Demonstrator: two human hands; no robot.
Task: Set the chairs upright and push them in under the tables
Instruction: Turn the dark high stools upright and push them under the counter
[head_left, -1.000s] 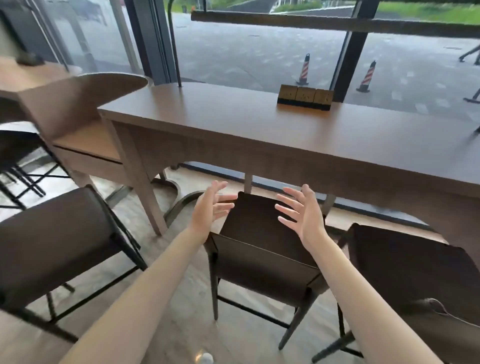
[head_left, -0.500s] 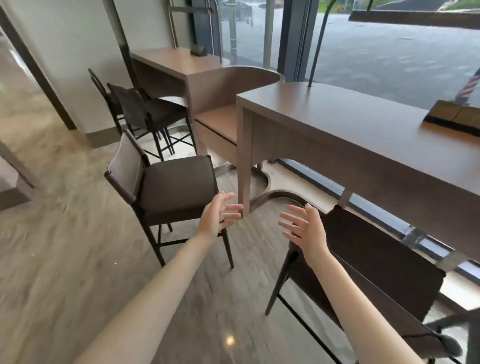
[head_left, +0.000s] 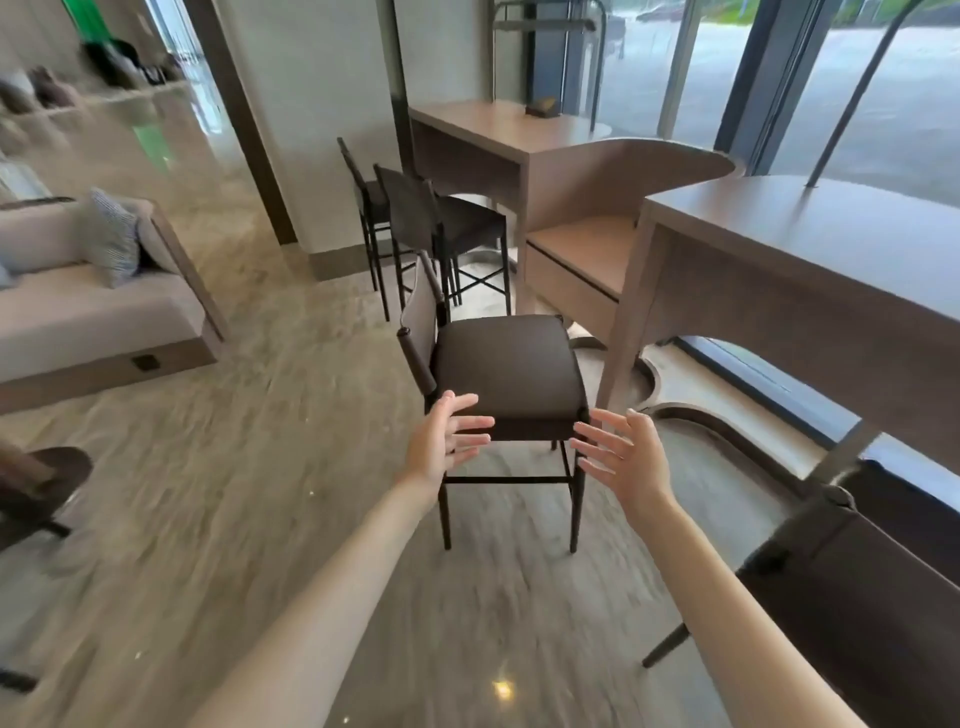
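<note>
1. Both bare forearms reach forward from the bottom edge.
2. Left hand (head_left: 441, 441): fingers spread, palm facing right, holding nothing. Its fingertips overlap the near edge of the stool's seat in view; contact can't be told.
3. Right hand (head_left: 623, 457): fingers spread, palm facing left, holding nothing, by the seat's near right corner; contact unclear.
4. Stool (head_left: 506, 371): upright on all legs, dark seat, low back on its left side. Stands out on the floor (head_left: 234, 493), just left of the table's leg, not under the top.
5. Second chair (head_left: 857, 587): lower right, dark, near the table's edge, only part visible.
6. Table (head_left: 810, 244): long wood top on the right, along the window (head_left: 883, 104).
7. Bench (head_left: 587, 249): low wood seat with curved back, between the two tables.
8. Far table (head_left: 493, 124): two dark stools (head_left: 441, 223) standing at its left side, upright.
9. Sofa (head_left: 88, 312): far left, with a cushion.
</note>
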